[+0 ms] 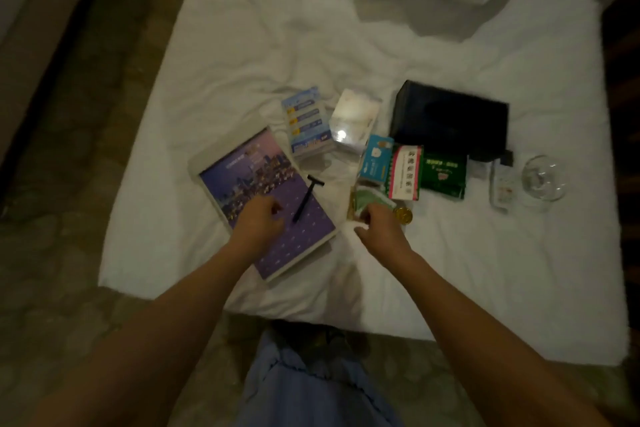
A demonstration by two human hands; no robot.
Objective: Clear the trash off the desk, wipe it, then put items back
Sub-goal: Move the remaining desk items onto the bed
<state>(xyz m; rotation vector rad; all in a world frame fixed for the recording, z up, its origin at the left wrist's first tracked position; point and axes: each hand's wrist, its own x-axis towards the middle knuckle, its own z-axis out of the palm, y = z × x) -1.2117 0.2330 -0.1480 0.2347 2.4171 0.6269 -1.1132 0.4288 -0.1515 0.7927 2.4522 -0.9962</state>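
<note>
Glossy flat booklet (266, 201), rumpled sheet (450, 253)

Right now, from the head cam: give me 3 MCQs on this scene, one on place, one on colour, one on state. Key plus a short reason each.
1. Where does the black razor lie?
A. On the purple calendar board
B. Inside the black box
C. On the floor

2. What colour is the packet just left of the remote?
A. Yellow
B. Dark green
C. Orange

3. What is the right hand doing?
A. Hanging idle off the bed
B. Pressing flat on the black box
C. Holding a green packet

Key:
1 A: the razor rests on the board's purple face, by the left hand.
2 B: the dark green packet sits between the red-and-white box and the remote.
3 C: its fingers curl on the green packet beside the gold coin.
</note>
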